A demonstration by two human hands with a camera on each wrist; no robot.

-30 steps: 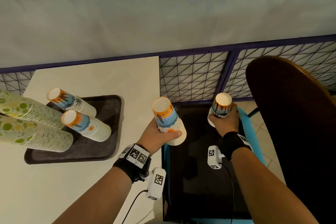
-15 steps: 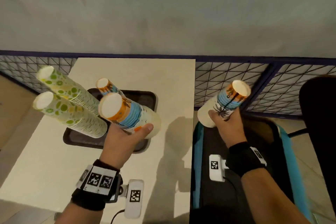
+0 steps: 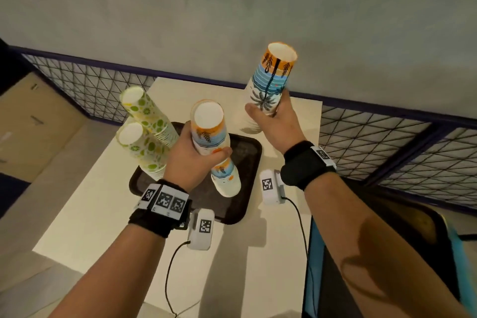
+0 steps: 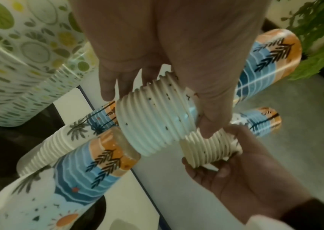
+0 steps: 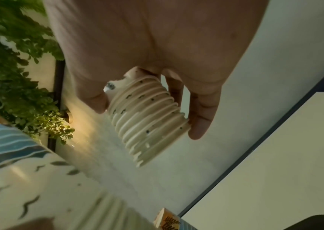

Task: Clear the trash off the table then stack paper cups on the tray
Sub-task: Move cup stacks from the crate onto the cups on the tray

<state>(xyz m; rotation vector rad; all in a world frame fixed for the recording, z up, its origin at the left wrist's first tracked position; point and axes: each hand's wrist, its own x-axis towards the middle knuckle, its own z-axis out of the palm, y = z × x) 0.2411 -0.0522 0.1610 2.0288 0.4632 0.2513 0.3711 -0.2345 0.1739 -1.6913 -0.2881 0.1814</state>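
A plain grey wall (image 3: 232,8) fills the upper frame; purple-framed wire mesh fencing (image 3: 387,142) runs below it, tan floor (image 3: 31,116) at left.

A grey wall (image 3: 232,8) rises behind a dark wire-mesh fence (image 3: 387,142); green foliage (image 5: 15,77) shows alongside.

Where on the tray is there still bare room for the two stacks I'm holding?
Tray: the right part and near edge, beside the palm stack, are bare. The left is crowded by two lime stacks. The left hand and right hand each grip a stack.
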